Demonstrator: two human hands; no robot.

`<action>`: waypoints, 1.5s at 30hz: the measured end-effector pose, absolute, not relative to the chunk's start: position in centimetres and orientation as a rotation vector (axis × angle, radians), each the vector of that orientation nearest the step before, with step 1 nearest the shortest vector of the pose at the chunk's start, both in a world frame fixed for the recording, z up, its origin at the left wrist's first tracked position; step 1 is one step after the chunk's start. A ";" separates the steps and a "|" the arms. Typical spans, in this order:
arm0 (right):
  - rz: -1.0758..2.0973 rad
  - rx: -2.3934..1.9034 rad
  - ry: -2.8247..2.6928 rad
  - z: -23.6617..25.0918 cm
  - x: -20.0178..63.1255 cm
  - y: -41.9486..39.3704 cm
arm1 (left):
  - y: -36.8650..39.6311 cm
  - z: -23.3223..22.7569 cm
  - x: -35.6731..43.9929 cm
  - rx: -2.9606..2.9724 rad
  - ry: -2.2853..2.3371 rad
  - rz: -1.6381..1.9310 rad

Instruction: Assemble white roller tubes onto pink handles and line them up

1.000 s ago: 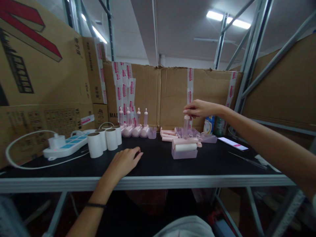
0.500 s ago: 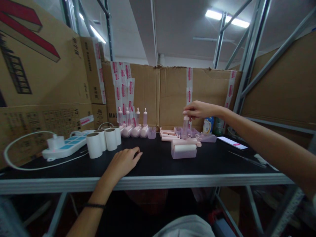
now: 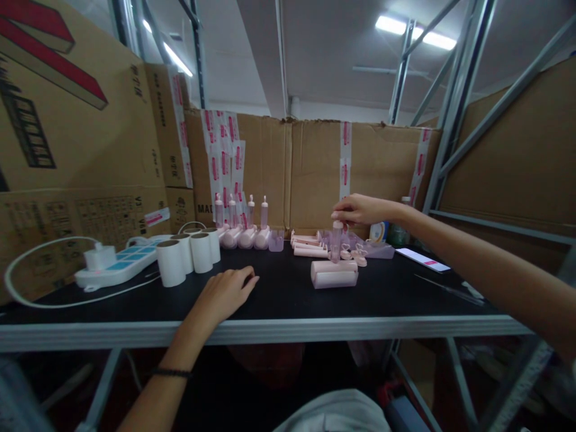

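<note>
My right hand has its fingers closed on the capped top of a clear pink tube-shaped handle. The handle stands upright with its lower end at the top of a pink roller unit on the black table; whether it is fixed there I cannot tell. The unit has a rounded pink cover and a pale purple base. My left hand rests on the table near the front edge, empty, its thumb apart from the fingers.
White paper rolls and a power strip stand at left. Several finished-looking roller units line the back. Pink parts lie behind the roller unit. A phone and tweezers lie at right.
My right hand has moved down slightly with the handle. The roller unit's pink cover now hides most of the white roll that showed before. My left hand has stayed in place.
</note>
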State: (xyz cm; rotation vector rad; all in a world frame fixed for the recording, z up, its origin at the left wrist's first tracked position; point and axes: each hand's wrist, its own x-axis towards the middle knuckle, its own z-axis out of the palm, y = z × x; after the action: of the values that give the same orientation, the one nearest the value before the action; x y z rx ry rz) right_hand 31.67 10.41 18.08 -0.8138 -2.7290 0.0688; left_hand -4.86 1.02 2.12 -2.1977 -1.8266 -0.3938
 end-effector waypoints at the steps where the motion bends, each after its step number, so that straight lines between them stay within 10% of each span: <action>1: 0.094 -0.814 -2.718 17.6 31.7 10.5 | 1.0 2.1 -4.8 -2.199 -1.828 -0.396; 45: 0.216 -0.963 -2.139 15.3 8.9 12.4 | -0.1 2.2 -5.0 -2.153 -1.921 -0.594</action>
State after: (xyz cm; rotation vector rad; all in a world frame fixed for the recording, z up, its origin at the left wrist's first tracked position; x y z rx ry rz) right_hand 8.85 12.43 15.27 -0.9628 -2.1394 0.2161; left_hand -5.01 -0.12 2.20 -2.1532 -1.9208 -0.5940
